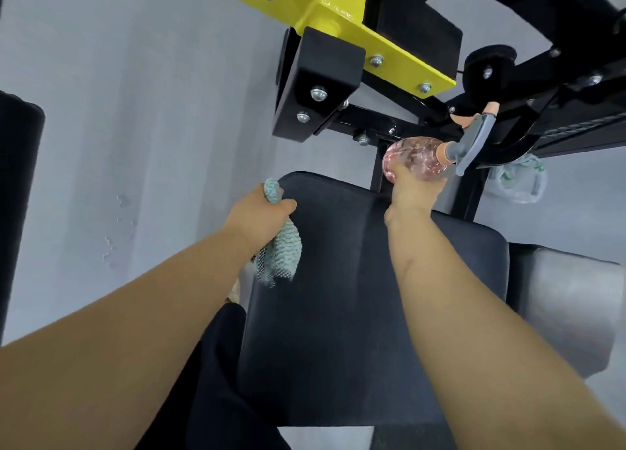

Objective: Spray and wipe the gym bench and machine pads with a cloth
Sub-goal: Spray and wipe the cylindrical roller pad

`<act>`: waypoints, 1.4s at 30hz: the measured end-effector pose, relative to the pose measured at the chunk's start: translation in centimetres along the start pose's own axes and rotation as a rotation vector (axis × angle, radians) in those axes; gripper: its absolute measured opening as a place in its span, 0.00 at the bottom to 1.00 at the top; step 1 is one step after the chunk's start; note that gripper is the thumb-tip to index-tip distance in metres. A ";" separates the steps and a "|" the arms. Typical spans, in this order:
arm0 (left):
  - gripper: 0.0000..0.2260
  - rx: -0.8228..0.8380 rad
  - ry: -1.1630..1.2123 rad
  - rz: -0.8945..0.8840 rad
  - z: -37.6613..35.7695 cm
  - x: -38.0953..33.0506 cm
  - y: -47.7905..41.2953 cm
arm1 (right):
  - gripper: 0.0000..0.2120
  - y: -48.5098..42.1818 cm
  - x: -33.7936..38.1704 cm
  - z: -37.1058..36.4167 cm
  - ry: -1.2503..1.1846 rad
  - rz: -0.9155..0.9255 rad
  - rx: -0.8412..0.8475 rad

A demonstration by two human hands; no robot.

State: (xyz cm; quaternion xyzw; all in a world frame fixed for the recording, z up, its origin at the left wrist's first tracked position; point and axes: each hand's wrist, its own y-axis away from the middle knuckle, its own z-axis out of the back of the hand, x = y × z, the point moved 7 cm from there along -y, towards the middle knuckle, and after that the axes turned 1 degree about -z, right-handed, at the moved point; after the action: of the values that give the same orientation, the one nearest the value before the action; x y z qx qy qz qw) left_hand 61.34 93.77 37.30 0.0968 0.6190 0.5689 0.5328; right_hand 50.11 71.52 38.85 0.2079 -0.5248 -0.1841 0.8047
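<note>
A black padded seat [355,297] of a gym machine fills the lower middle of the view. My left hand [257,217] grips a bunched pale green cloth [283,253] at the pad's far left corner, the cloth hanging down over the pad's edge. My right hand [415,189] holds a pink see-through spray bottle [415,160] by its body beyond the pad's far edge. The bottle lies nearly level, and its grey trigger head [472,138] points right, against the machine frame.
The black and yellow machine frame [372,43] with bolted brackets hangs above and behind the pad. A second pad [569,314], grey with sheen, adjoins on the right. A crumpled plastic bag [518,182] lies on the grey floor [135,145]. A dark padded roller [17,195] stands at the left edge.
</note>
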 end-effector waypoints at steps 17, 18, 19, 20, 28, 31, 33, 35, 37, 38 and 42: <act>0.24 0.027 0.730 0.034 13.6 11.1 7.7 | 0.12 26.1 -9.4 -12.6 0.701 0.085 1.183; 0.20 -0.003 0.752 0.034 14.5 12.1 8.4 | 0.11 27.0 -10.0 -13.0 0.675 0.038 1.211; 0.15 -0.054 0.776 0.035 15.9 13.4 9.2 | 0.10 28.4 -10.7 -13.6 0.650 -0.022 1.241; 0.11 -0.115 0.782 0.032 17.6 15.0 10.2 | 0.08 30.0 -11.6 -14.4 0.637 -0.071 1.264; 0.11 -0.297 0.985 -0.022 25.0 22.4 15.5 | 0.11 39.7 -14.6 -19.1 0.735 0.173 1.384; 0.32 -0.334 0.985 -0.018 26.2 25.0 16.9 | 0.13 43.4 -16.0 -19.6 0.802 0.235 1.516; 0.22 -0.401 0.969 0.005 26.8 26.6 17.3 | 0.13 44.4 -16.1 -19.9 0.810 0.257 1.537; 0.10 -0.418 0.963 0.014 27.3 28.2 17.6 | 0.07 44.7 -16.1 -20.3 0.805 0.239 1.518; 0.13 -0.420 0.933 -0.024 27.7 28.9 18.2 | 0.03 44.6 -15.6 -20.7 0.808 0.232 1.491; 0.13 -0.422 0.929 -0.037 27.9 29.4 18.5 | 0.03 44.7 -15.6 -20.9 0.824 0.256 1.493; 0.21 -0.247 0.922 -0.083 27.3 29.2 19.1 | 0.04 46.5 -15.4 -21.2 0.874 0.367 1.582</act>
State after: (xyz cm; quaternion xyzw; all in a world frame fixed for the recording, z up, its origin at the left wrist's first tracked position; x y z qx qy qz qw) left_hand 60.98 137.71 42.56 -0.2545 0.7218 0.6001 0.2326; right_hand 67.33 121.75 43.86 0.6620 -0.1717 0.4538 0.5713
